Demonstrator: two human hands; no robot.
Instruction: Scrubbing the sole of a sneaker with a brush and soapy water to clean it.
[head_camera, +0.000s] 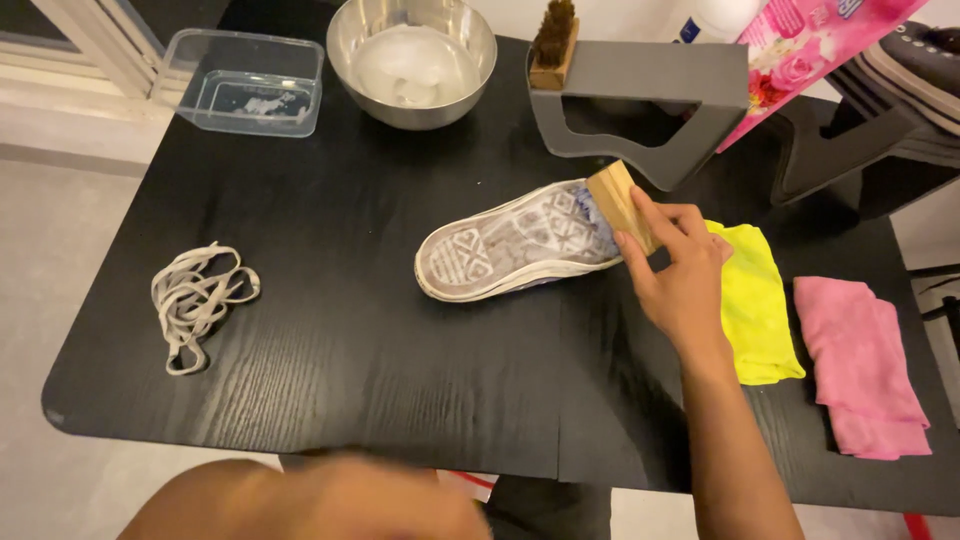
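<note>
The right hand (680, 285) pinches a wooden brush (622, 205) against the soapy shoe (520, 245) – sole up so the bristles reach it – while the left hand (330, 500) is too blurry to tell its grip.

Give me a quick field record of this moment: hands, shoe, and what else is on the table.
right hand: holds wooden brush against the heel end of the sole
left hand: blurred at bottom edge, holding nothing visible
shoe: sole up, soapy, on black table
laces: loose pile, left side
steel bowl: foamy water, far edge
cloths: yellow cloth and pink cloth, right side
</note>
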